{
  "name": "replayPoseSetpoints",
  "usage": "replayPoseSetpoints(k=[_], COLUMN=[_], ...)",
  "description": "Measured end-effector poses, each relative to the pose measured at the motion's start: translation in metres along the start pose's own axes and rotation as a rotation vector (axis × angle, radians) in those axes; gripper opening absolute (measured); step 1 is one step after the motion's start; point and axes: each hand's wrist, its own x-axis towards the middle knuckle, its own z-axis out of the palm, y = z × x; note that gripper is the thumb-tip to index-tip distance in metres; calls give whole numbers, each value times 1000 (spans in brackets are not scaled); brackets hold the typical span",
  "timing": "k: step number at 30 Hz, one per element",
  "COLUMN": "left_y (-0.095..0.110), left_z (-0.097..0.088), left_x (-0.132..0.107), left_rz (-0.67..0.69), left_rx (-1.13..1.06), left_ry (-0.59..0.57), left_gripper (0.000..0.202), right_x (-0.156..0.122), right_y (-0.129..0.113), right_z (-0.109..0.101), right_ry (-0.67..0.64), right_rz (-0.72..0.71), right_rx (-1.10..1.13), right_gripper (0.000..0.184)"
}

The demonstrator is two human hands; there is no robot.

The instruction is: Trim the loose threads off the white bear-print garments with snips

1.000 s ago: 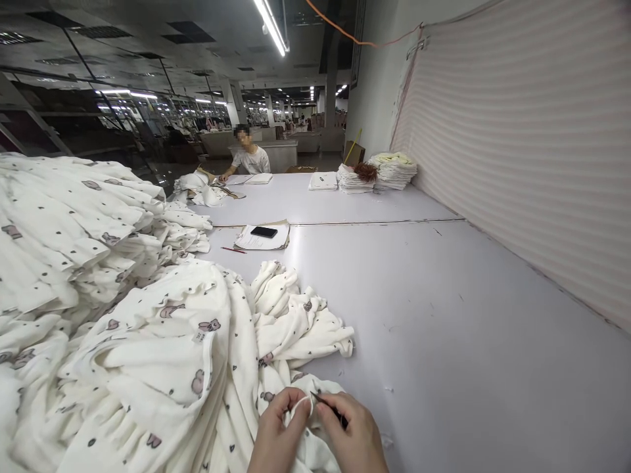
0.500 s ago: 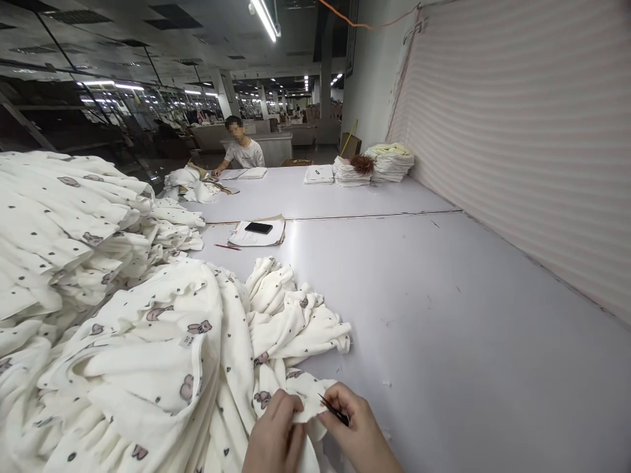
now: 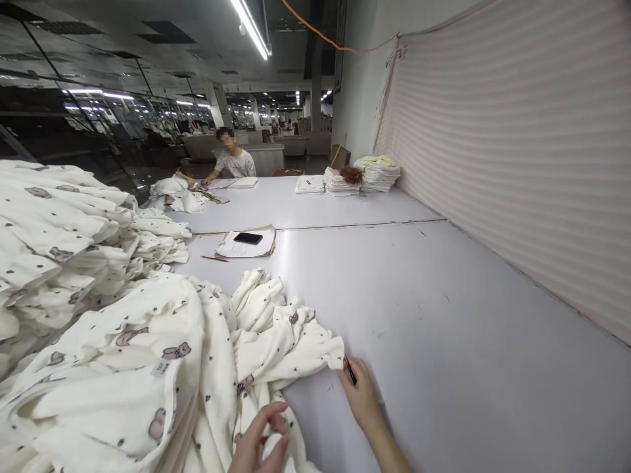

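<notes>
- right hand (image 3: 363,396) is stretched out over the grey surface (image 3: 444,341) — fingers pressed together around a thin dark tool (image 3: 350,369), its tip right at the corner of the white garment (image 3: 280,332)
- left hand (image 3: 260,441) sits low at the bottom edge, fingers curled and pinching a fold of that same garment
- garment lies crumpled on the surface just ahead of both hands, with little bear and heart prints on it
- big pile (image 3: 64,223) of the same printed cloth fills the left side
- further up, a phone (image 3: 248,238) lies on some papers (image 3: 231,248), with a red pen (image 3: 214,258) just beside them
- far end — a seated person (image 3: 231,159), and folded stacks (image 3: 377,173) near the wall
</notes>
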Motion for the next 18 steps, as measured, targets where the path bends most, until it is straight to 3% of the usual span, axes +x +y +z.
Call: replayPoseSetpoints(k=[3,6,9,12,15,18], left_y=[22,47,60,60,55,55], left_z=[15,27,29,27,28,30], left_x=[11,23,27,20,9,2], left_rz=[-2,7,21,16,65,103], left_rx=[42,79,107,117,114,112], left_ry=[-127,-232,-196,-123,-64,-61], left_gripper=[48,48,23,18,14,10], right_x=[-37,-65,-77,-79,-75,-71], right_y=[-22,-41,-50,-59,-75,-92], right_z=[-3,-5,-9,-17,-26,-31], right_ry=[-54,-130,-172,-173,-237,-307], right_rz=[-77,-91,-53,-55,-166,-231], right_rx=[88,185,291,343,188,22], right_gripper=[16,12,13,18,34,15])
